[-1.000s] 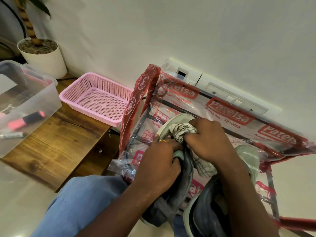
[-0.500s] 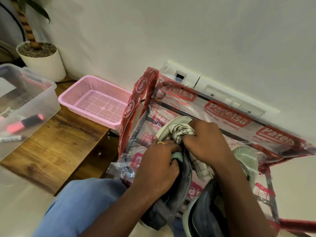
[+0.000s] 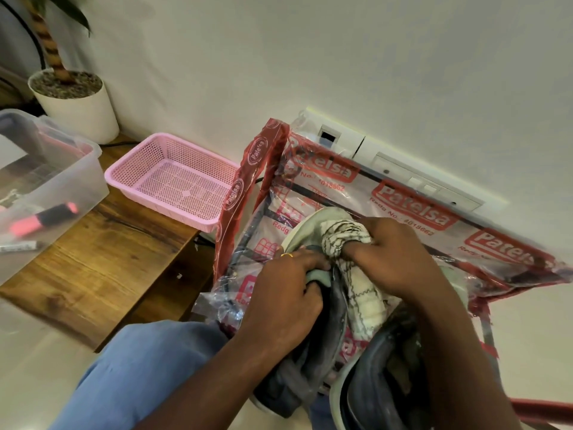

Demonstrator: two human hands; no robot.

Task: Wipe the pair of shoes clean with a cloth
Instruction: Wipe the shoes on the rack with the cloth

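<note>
Two grey shoes with pale green soles lie on a red-printed plastic sheet [image 3: 412,212] on the floor. My left hand [image 3: 285,302] grips the left shoe [image 3: 305,234] at its upper, fingers curled round the edge. My right hand [image 3: 393,259] holds a bunched white cloth with dark check lines [image 3: 344,237] and presses it on that shoe's toe. The cloth's loose end hangs down between my hands. The second shoe [image 3: 381,383] lies at the lower right, partly hidden under my right forearm.
A pink mesh basket [image 3: 173,178] sits on a low wooden table [image 3: 93,268] to the left. A clear plastic box [image 3: 40,181] with markers and a white plant pot [image 3: 77,103] stand farther left. A white switch panel [image 3: 387,159] lines the wall behind. My blue-clad knee [image 3: 139,367] is below.
My right hand with the cloth has shifted slightly over the shoe's toe. The left hand keeps its grip.
</note>
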